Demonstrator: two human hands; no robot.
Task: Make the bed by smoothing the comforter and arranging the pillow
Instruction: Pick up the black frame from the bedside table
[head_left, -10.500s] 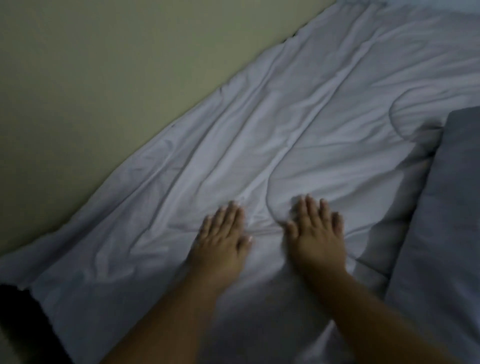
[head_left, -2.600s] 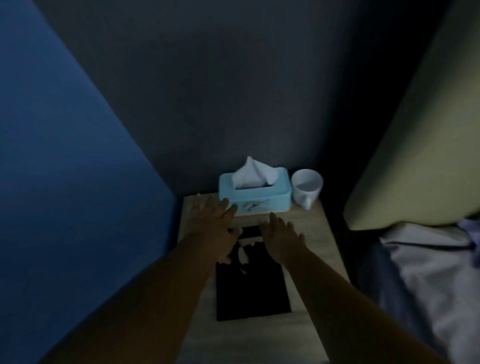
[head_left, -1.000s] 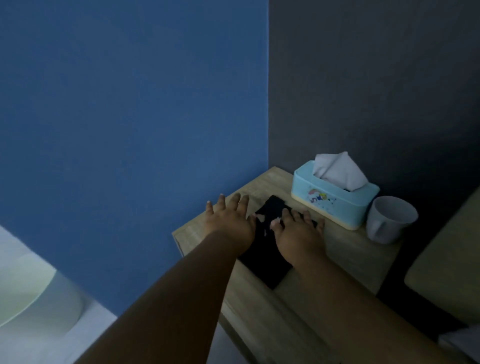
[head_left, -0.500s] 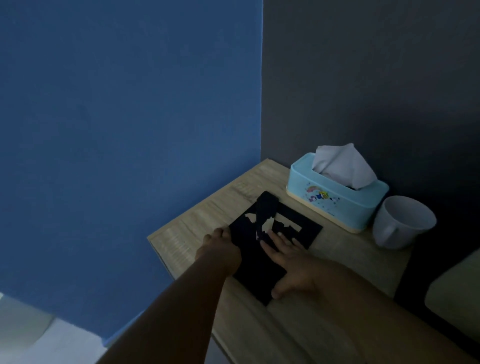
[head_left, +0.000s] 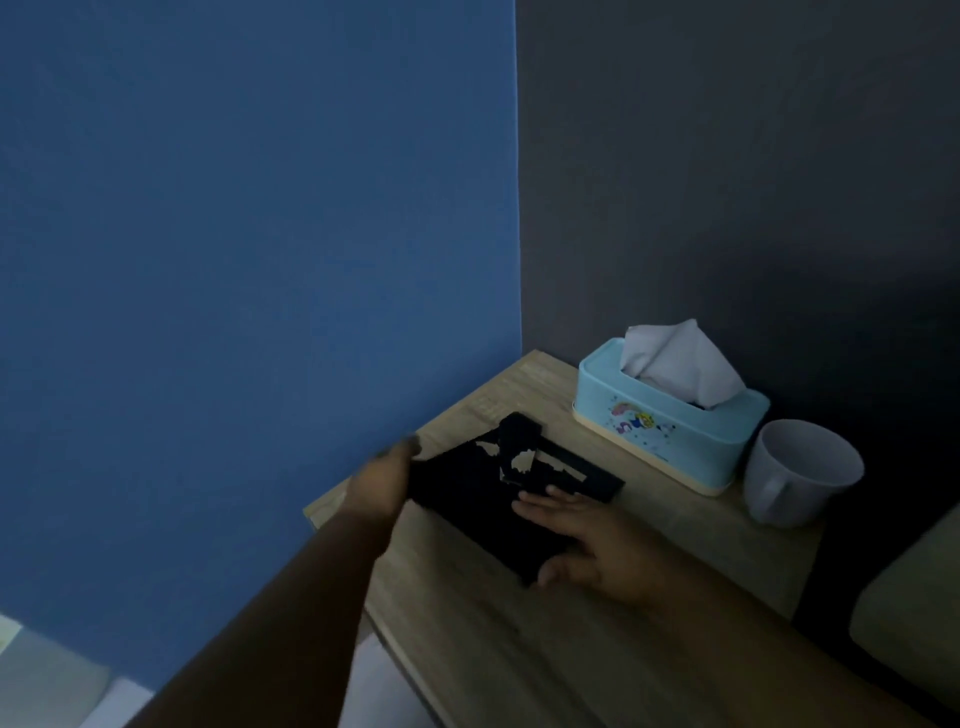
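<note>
Head view: neither the comforter nor the pillow is in frame, so their place, the pillow's heading and how much bed-making remains cannot be told. Both hands are at the bedside table (head_left: 519, 649). The right hand (head_left: 587, 545) lies flat, fingers straight, on a flat black object (head_left: 467, 499) near the table's left edge. The blurred left hand (head_left: 382, 486) meets that object's left side, finger state unreadable; a tissue box (head_left: 665, 436) and white cup (head_left: 800, 473) stand at the back edge.
</note>
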